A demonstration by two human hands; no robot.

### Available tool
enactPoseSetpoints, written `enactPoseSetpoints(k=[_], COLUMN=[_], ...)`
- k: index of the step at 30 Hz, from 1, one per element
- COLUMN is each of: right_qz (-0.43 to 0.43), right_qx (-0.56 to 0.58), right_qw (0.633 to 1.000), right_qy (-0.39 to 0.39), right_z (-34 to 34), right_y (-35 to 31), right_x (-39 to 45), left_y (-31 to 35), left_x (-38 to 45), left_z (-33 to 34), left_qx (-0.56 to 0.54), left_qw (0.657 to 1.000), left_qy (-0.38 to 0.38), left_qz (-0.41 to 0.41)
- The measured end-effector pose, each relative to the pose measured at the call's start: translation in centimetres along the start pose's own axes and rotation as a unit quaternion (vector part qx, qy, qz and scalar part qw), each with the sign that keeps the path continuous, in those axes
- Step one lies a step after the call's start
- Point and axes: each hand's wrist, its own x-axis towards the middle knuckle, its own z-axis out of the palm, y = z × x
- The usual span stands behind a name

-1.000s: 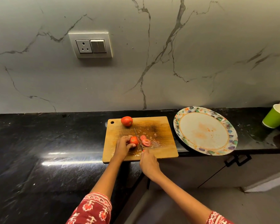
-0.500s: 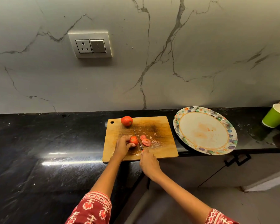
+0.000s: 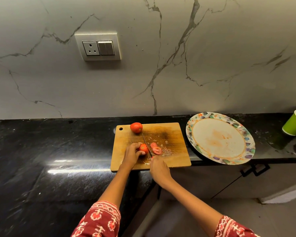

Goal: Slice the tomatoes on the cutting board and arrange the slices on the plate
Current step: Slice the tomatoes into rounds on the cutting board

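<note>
We count two tomatoes on one wooden cutting board [image 3: 171, 161]: one whole tomato [image 3: 136, 127] at the far edge and one part-cut tomato [image 3: 143, 148] nearer us, with two cut slices [image 3: 155, 148] lying just beside it and one knife [image 3: 147, 145] across the board. On the bench [image 3: 41, 151] we also count one patterned plate [image 3: 246, 139] and one green cup [image 3: 293, 123], and on the wall one socket plate [image 3: 97, 47]. We see two hands, one left hand [image 3: 132, 153] and one right hand [image 3: 159, 168], and two patterned red sleeves [image 3: 99, 219].
</note>
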Motion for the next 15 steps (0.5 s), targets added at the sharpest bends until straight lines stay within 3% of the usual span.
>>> enactPoseSetpoints(k=[15], right_qz=[-0.001], right_qx=[-0.033], right_qw=[0.999], right_qy=[0.017], right_z=[1.3], right_y=[0.3], right_x=[0.3], left_y=[0.0], left_x=[0.0], left_z=[0.0], left_qx=[0.005], left_qw=[1.000], left_qy=[0.009], left_qz=[-0.009])
